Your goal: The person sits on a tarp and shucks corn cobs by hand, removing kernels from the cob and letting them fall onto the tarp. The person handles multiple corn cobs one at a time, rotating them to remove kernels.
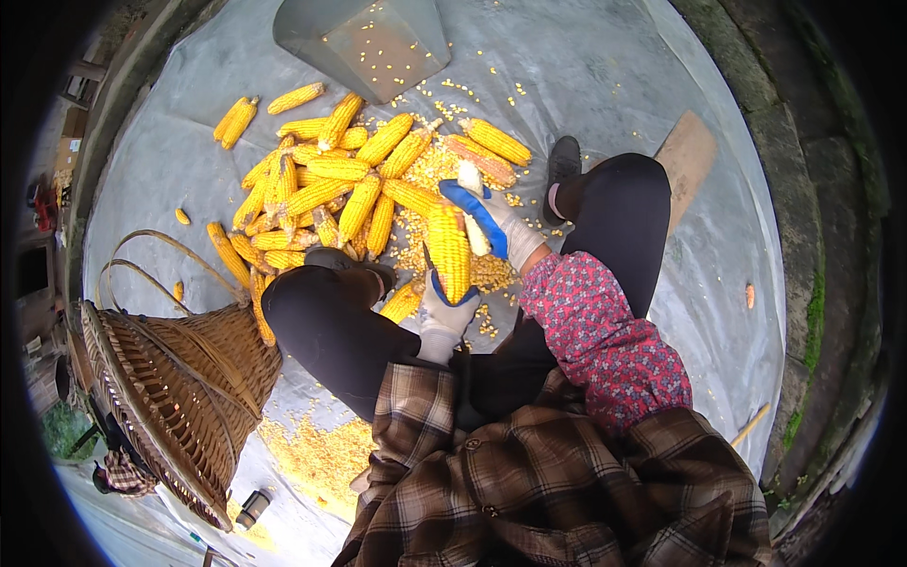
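Observation:
My left hand (446,312), in a white work glove with blue coating, grips the lower end of a yellow corn ear (450,248) covered in kernels. A thin dark pointed thing (427,255) shows beside this ear; what it is I cannot tell. In my right hand (494,216), gloved the same way, is a pale stripped corncob (470,176), whose lower end lies against the ear's right side. Loose kernels (418,237) lie on the sheet beneath both hands. Just beyond them is a heap of unshelled ears (329,169), and a partly bare reddish ear (482,159) rests nearby.
A grey scoop (418,42) holding scattered kernels stands beyond the heap. To the left, a woven basket (191,383) with strap loops lies tipped over. Kernels (319,446) spread behind it, near a bottle (253,509). A board (691,166) lies right; another person (124,473) is far left.

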A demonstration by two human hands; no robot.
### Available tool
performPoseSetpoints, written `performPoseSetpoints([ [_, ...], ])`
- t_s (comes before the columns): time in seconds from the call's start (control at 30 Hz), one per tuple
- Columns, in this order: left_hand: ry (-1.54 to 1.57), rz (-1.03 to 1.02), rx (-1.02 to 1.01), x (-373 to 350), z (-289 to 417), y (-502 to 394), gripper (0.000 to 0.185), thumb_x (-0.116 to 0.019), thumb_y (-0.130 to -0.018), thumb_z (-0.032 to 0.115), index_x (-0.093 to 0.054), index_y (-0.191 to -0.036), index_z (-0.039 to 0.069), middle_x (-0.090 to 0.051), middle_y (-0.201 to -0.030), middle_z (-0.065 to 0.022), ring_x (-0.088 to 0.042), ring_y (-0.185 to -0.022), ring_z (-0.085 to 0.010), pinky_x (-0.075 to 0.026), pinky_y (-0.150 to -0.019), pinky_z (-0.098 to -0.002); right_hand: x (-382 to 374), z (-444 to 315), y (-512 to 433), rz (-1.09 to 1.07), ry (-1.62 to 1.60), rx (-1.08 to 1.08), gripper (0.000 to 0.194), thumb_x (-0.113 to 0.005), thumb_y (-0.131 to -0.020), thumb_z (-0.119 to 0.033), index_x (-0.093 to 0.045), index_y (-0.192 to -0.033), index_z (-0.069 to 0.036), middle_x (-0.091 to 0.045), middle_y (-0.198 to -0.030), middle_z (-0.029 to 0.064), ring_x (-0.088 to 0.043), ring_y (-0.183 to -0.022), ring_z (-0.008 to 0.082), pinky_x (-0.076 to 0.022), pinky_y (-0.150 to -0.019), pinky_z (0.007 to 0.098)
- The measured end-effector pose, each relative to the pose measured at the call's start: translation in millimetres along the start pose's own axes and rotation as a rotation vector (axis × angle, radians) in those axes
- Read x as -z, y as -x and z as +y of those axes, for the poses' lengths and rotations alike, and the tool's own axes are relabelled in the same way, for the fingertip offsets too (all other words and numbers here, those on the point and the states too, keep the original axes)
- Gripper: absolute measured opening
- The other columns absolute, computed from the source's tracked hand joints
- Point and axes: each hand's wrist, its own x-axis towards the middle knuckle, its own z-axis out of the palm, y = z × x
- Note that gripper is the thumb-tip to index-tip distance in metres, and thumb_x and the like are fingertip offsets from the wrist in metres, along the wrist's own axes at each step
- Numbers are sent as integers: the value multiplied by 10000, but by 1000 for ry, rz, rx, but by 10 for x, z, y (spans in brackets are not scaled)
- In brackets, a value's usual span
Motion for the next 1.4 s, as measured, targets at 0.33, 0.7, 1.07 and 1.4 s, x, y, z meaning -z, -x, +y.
performPoseSetpoints([
  [0.33, 272, -210, 197, -21, -196, -86, 521, -789, -579, 157, -530, -1008, 18, -613, -838, -98, -616, -743, -202, -500, -660, -326, 88, 33, -54, 176, 161, 119, 297, -718, -755, -232, -635, -909, 8, -637, -761, 55, -581, -634, 117, -462, -583, 274],
  [0.7, 625, -314, 398, 0, -89, 33, 370, -721, -684, 105, -540, -987, -4, -615, -808, -114, -625, -702, -235, -510, -619, -333, -105, 107, -7, 345, 499, 162, 248, -722, -759, -196, -643, -881, 5, -650, -765, 67, -608, -642, 127, -475, -563, 275],
  [1.07, 503, -198, 139, -45, -71, -30, 345, -692, -720, 67, -526, -1021, 40, -609, -759, -80, -609, -562, -255, -505, -502, -365, -181, 305, 122, 247, 461, 286, 376, -721, -743, -259, -618, -1008, -14, -664, -838, 126, -637, -735, 205, -498, -680, 295],
  [1.4, -19, 161, -267, -119, -214, -142, 435, -751, -663, 122, -531, -1024, 17, -612, -770, -94, -611, -586, -227, -516, -506, -345, -211, 295, 133, -17, 601, 392, 484, -750, -736, -269, -568, -1122, -42, -630, -976, 52, -586, -856, 176, -465, -807, 273],
])
